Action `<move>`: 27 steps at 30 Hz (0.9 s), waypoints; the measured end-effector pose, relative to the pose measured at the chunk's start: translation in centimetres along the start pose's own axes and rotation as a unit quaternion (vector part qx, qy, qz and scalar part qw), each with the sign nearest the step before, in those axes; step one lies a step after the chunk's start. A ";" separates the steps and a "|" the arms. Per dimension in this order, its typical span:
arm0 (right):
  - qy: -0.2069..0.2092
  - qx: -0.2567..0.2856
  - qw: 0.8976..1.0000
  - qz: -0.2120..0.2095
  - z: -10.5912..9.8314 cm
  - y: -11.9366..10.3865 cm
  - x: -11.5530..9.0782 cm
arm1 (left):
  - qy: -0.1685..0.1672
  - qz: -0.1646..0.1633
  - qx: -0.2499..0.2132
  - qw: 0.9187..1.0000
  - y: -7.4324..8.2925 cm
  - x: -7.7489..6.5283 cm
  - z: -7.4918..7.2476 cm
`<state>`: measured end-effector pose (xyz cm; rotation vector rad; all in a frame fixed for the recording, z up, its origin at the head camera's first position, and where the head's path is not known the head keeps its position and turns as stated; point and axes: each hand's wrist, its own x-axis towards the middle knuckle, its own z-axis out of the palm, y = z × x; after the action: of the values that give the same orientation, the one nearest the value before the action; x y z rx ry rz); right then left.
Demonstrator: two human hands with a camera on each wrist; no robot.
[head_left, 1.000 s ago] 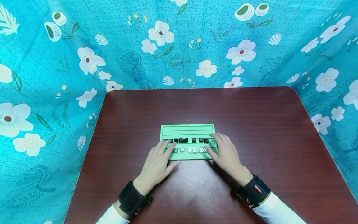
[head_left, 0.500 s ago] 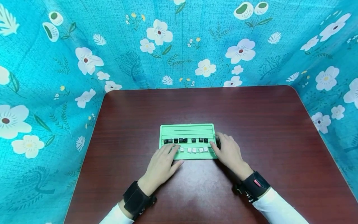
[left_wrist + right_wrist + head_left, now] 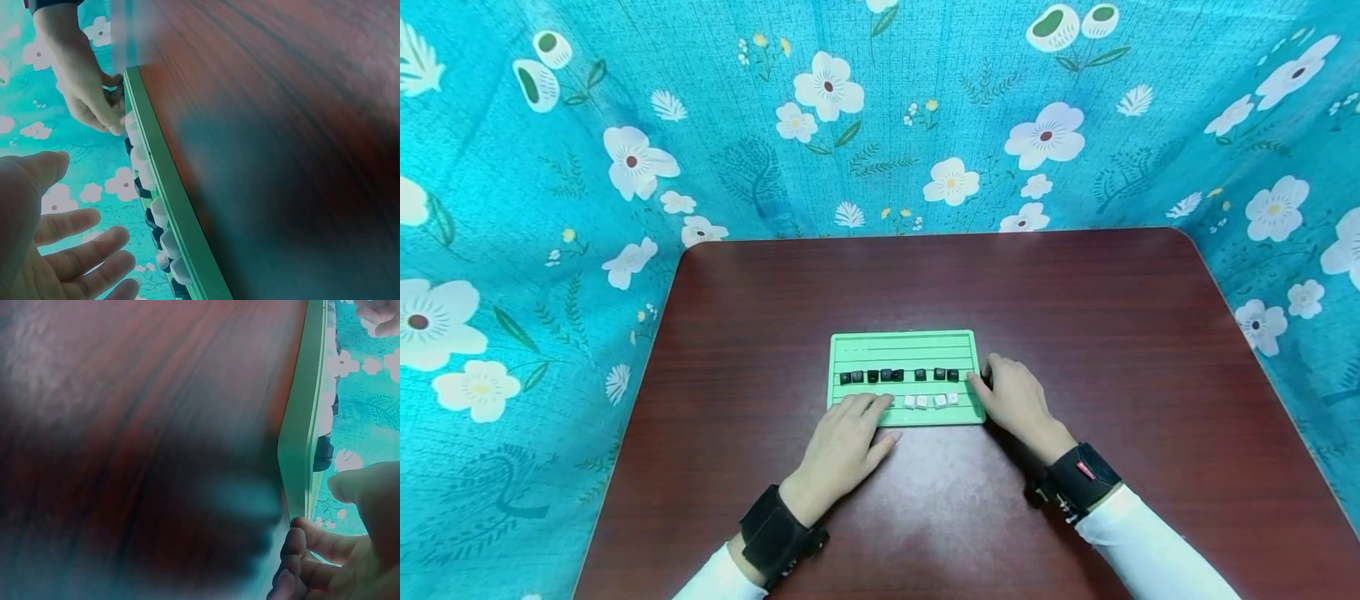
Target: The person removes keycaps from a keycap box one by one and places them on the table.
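Observation:
A green board with raised ridges (image 3: 902, 342) lies on the table. It bears a row of small black blocks (image 3: 872, 376) and, nearer me, a row of small white blocks (image 3: 921, 402). My left hand (image 3: 838, 446) reaches over the board's near left part with loosely extended fingers, hiding the left end of the white row; its palm and spread fingers show in the left wrist view. At the right edge, my right hand (image 3: 1021, 404) holds the board, thumb (image 3: 350, 486) over the top and curled fingers (image 3: 319, 544) against the side.
The dark red-brown table (image 3: 1075, 292) spreads around the board, with rounded far corners. A turquoise flowered cloth (image 3: 880, 125) hangs behind it and along both sides. Black bands (image 3: 1082, 479) wrap both wrists below white sleeves.
My left hand has slid right and nearer me, uncovering the left black blocks and covering more white ones. My right hand has shifted right from over the board to its right edge.

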<state>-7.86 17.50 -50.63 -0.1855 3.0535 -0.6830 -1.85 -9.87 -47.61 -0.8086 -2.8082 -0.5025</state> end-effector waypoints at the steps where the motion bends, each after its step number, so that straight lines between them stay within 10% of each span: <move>1: -0.005 0.001 1.000 0.000 0.0 0.1 0.1 | 0.001 0.001 0.000 1.000 0.1 0.0 0.0; 27: -0.100 0.076 0.992 0.002 -0.4 0.7 0.9 | -0.009 -0.002 0.006 1.000 0.8 0.3 0.7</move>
<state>-8.87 18.18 -50.57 -0.2302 2.7982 -0.8369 -1.68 -8.83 -47.95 -0.8094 -2.8266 -0.4805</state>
